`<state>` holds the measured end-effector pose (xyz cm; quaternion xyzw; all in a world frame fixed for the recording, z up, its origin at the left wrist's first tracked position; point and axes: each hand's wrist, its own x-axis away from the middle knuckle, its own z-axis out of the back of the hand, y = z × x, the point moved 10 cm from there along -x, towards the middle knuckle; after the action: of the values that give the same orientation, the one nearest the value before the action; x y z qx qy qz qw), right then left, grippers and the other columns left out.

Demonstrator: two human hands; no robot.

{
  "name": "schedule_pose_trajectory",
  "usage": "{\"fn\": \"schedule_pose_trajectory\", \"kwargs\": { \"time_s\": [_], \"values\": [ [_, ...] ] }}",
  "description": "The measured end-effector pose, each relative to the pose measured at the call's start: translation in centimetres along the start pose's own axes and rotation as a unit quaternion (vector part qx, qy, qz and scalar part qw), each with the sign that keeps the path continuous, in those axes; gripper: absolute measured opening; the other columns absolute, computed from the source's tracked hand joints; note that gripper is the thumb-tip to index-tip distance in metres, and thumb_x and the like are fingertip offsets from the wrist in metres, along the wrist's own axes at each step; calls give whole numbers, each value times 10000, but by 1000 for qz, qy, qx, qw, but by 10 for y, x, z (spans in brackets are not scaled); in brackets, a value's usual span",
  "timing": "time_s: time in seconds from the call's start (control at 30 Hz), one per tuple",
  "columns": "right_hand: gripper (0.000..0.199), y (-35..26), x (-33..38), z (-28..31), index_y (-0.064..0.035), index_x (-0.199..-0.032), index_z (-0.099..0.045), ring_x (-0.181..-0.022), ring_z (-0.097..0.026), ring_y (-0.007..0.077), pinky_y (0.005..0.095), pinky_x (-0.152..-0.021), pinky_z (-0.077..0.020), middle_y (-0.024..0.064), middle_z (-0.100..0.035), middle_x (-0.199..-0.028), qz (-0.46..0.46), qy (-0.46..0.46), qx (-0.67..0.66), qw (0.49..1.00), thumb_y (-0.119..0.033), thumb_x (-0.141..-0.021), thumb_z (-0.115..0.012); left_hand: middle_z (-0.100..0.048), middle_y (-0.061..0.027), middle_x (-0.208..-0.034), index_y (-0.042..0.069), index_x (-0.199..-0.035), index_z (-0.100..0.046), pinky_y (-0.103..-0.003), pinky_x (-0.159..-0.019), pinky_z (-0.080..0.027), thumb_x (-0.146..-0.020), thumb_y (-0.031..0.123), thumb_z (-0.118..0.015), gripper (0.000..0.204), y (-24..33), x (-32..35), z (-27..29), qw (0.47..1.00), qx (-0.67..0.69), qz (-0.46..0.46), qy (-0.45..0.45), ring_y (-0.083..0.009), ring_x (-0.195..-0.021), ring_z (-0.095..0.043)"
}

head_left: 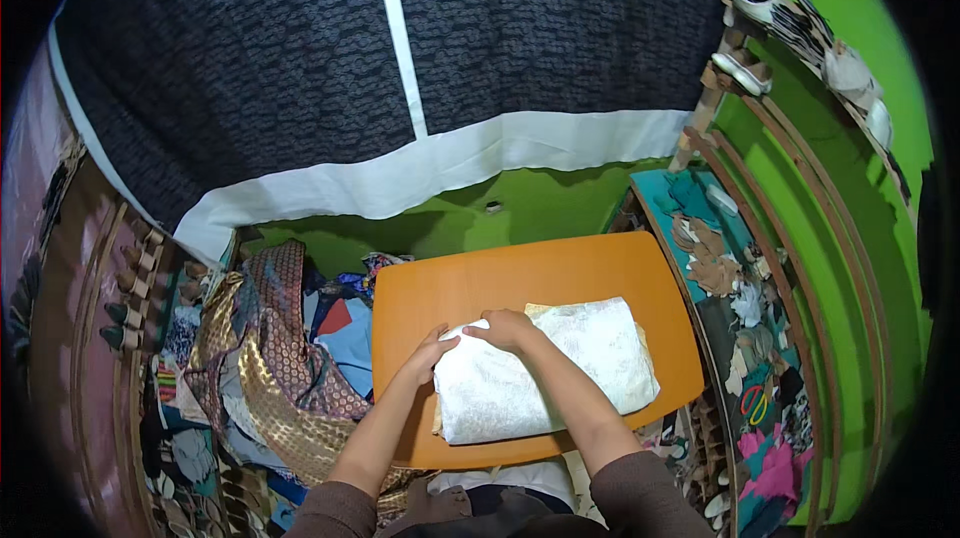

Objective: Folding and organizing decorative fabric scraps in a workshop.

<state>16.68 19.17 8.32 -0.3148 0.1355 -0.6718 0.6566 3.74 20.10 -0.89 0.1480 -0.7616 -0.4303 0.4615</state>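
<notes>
Currently both my left hand (432, 350) and right hand (508, 328) press flat, fingers together, on the folded white cloth (545, 370) at its 10 o'clock corner — best to smooth outward toward 4 o'clock, keeping edges aligned on the orange table (520, 273).

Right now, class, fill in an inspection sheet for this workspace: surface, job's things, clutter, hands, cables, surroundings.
Surface: small orange wooden table, mostly bare around the cloth.
Job's things: folded white patterned cloth lying flat on the table.
Clutter: heap of brown and gold patterned fabrics left of the table; coloured fabric scraps on the right.
Hands: left hand and right hand both rest on the cloth's upper left corner.
Cables: nothing seen.
Surroundings: green wall, dark curtain with white border, wooden shelf with shoes.
</notes>
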Motion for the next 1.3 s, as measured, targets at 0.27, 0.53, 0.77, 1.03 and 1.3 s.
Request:
{"fn": "schedule_pose_trajectory", "kwargs": {
  "time_s": [0.27, 0.53, 0.77, 1.03, 1.3],
  "values": [
    [590, 6, 12, 8, -45, -1196, -474, -1102, -471, 307, 388, -939, -330, 195, -533, -1123, -85, -42, 54, 994, -494, -819, -414, -532, -104, -1102, 44, -1230, -399, -304, -859, -422, -898, 224, -442, 380, -1, -22, -24, 990, 36, -19, -139, -193, -993, -517],
    [547, 73, 122, 54, -78, -1268, -386, -1245, -251, 355, 612, -977, -84, 212, -336, -1305, -134, 281, 144, 939, -392, -829, -473, -334, -210, -1289, 90, -1303, -311, -482, -959, -259, -853, 399, -413, 555, 99, -8, -56, 722, -609, -287, 163, -357, -1185, -319],
    [464, 133, 199, 40, -116, -1207, -476, -1218, -318, 289, 592, -983, -117, 108, -391, -1296, -133, 307, 164, 928, -328, -795, -480, -459, -104, -1198, 158, -1171, -489, -523, -929, -255, -793, 519, -468, 523, 49, -50, -156, 657, -729, -193, -17, -341, -1104, -422],
    [425, 169, 119, 87, -182, -1205, -484, -1211, -336, 256, 554, -1008, -139, 84, -418, -1280, 40, 275, 200, 939, -282, -793, -469, -583, -175, -918, 36, -1006, -515, -420, -758, -422, -848, 437, -436, 438, 40, -67, -115, 801, -572, -125, 124, -323, -907, -555],
    [568, 203, 137, 125, -62, -1295, -326, -1244, -211, 362, 537, -999, -141, 210, -247, -1333, -166, 411, 55, 895, -271, -804, -520, -587, -189, -902, 15, -978, -516, -416, -778, -425, -839, 396, -458, 410, 41, -44, -117, 736, -617, -71, 269, -345, -884, -552]
  ]
}}
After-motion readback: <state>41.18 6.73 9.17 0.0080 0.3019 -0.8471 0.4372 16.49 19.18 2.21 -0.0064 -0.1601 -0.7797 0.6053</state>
